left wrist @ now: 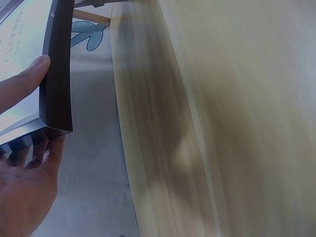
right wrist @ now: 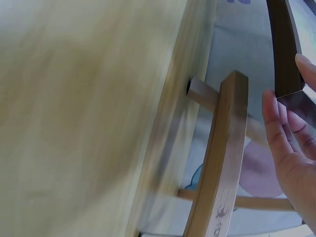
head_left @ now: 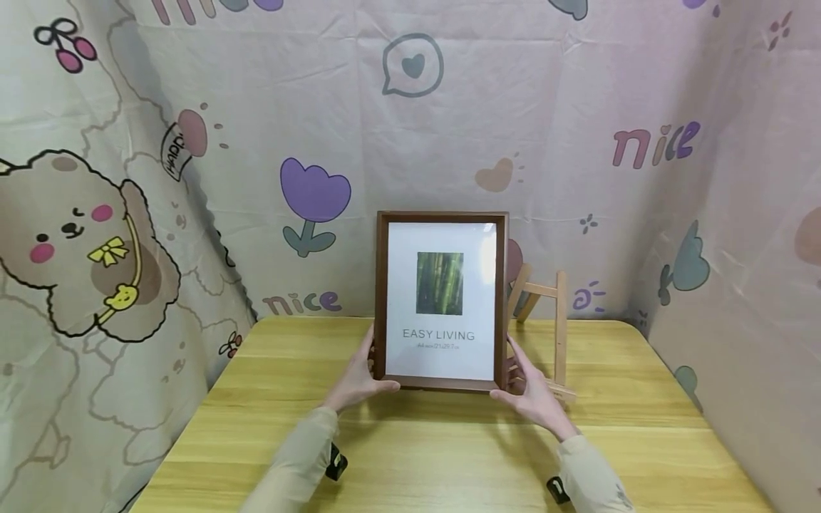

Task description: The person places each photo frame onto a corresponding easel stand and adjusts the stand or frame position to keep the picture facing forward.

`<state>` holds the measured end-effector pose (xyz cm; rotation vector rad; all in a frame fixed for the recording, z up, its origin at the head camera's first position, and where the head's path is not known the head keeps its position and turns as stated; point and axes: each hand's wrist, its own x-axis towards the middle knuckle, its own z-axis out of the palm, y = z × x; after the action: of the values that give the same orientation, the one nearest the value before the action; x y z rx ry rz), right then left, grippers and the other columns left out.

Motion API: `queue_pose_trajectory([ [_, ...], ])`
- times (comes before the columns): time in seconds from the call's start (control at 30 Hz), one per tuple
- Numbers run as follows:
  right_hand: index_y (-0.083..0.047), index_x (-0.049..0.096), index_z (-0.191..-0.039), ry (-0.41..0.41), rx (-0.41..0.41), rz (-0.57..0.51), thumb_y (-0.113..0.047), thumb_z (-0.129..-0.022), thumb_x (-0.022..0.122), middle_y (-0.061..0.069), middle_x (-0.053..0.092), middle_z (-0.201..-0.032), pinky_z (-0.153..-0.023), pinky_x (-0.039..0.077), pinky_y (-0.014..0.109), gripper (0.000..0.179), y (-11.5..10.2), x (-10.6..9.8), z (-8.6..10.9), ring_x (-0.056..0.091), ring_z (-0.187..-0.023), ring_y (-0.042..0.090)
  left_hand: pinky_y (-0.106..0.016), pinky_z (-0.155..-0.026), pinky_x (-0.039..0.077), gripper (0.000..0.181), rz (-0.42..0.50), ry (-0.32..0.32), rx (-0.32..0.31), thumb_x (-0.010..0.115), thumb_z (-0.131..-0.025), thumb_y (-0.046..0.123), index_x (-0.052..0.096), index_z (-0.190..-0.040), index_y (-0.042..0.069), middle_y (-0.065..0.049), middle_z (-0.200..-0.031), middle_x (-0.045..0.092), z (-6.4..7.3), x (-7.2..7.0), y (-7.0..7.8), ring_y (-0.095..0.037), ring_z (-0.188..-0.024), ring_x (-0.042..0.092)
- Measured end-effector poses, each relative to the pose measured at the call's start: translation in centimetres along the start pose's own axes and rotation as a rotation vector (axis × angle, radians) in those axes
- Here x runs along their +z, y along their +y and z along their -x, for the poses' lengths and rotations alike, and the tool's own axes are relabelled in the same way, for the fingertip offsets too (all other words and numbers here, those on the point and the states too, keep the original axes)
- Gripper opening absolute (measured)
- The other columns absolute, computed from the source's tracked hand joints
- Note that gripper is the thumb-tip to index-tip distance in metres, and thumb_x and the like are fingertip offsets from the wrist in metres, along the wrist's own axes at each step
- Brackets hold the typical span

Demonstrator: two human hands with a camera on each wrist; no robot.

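Note:
A brown picture frame (head_left: 382, 299) with a white sheet reading "EASY LIVING" and a small green bamboo picture is held upright over the table, its front facing the camera. My left hand (head_left: 358, 383) grips its lower left corner, the thumb on the front edge and the fingers behind, as the left wrist view also shows. At the lower right corner my right hand (head_left: 534, 399) holds it the same way. A small wooden easel (head_left: 561, 335) stands on the table just behind and right of the frame, which partly hides it.
The light wooden table (head_left: 288, 442) has its far edge close to a patterned cloth backdrop (head_left: 410, 157). More cloth hangs along the left and right sides. A black wrist device (head_left: 336, 463) shows beside the left sleeve.

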<state>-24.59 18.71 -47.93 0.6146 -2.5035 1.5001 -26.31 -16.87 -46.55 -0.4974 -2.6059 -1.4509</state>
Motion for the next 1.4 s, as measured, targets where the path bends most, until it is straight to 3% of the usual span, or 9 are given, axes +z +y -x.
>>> queue_pose_trajectory([
  [0.17,-0.010,0.015,-0.163,0.038,-0.033,-0.004,0.001,-0.075,0.085,0.018,0.061,-0.104,-0.079,0.062,0.024,0.112,0.5,-0.8,0.5,0.065,-0.084,0.012,-0.060,-0.114,0.042,0.135,-0.003,-0.023,0.022,0.094,-0.067,0.022,0.001,-0.163,0.012,-0.019,-0.169,0.013,-0.8,0.8,0.5,-0.047,-0.136,0.048],
  [0.27,-0.011,0.015,-0.163,0.054,-0.020,0.010,-0.001,-0.076,0.085,0.018,0.060,-0.105,-0.082,0.062,0.024,0.112,0.7,-1.3,0.8,0.065,-0.085,0.011,-0.061,-0.117,0.037,0.134,-0.002,-0.030,0.030,0.094,-0.067,0.022,0.002,-0.163,0.011,-0.018,-0.170,0.011,-1.3,1.4,0.8,-0.047,-0.140,0.044],
  [0.53,-0.014,0.013,-0.163,0.055,0.017,0.050,-0.005,-0.079,0.084,0.016,0.060,-0.108,-0.087,0.059,0.020,0.111,1.4,-2.9,1.5,0.064,-0.090,0.004,-0.058,-0.117,0.038,0.135,0.010,-0.066,0.065,0.094,-0.067,0.018,-0.001,-0.163,0.009,-0.019,-0.169,0.015,-2.6,2.6,1.2,-0.044,-0.135,0.050],
  [0.9,-0.011,0.010,-0.163,0.087,0.019,0.064,-0.004,-0.082,0.081,0.020,0.058,-0.111,-0.081,0.058,0.018,0.108,2.2,-4.9,2.3,0.061,-0.090,0.000,-0.057,-0.125,0.026,0.130,-0.011,-0.101,0.090,0.091,-0.072,0.016,-0.001,-0.161,0.003,-0.019,-0.170,0.005,-4.4,5.1,2.1,-0.045,-0.147,0.035],
  [1.17,-0.005,0.008,-0.162,0.137,0.018,0.083,0.001,-0.083,0.078,0.024,0.055,-0.116,-0.085,0.052,0.010,0.106,2.7,-6.1,3.1,0.055,-0.095,-0.008,-0.055,-0.123,0.032,0.131,0.031,-0.105,0.143,0.091,-0.071,0.009,-0.003,-0.162,0.008,-0.017,-0.170,0.011,-5.6,7.2,2.7,-0.041,-0.142,0.042],
  [1.4,-0.003,0.007,-0.162,0.164,-0.039,0.052,0.009,-0.083,0.075,0.022,0.051,-0.112,-0.080,0.051,0.007,0.104,3.4,-6.8,3.5,0.055,-0.091,-0.005,-0.046,-0.128,0.023,0.132,0.046,-0.118,0.154,0.090,-0.071,0.005,-0.005,-0.163,0.012,-0.007,-0.172,0.002,-6.3,8.3,3.4,-0.033,-0.155,0.022],
])
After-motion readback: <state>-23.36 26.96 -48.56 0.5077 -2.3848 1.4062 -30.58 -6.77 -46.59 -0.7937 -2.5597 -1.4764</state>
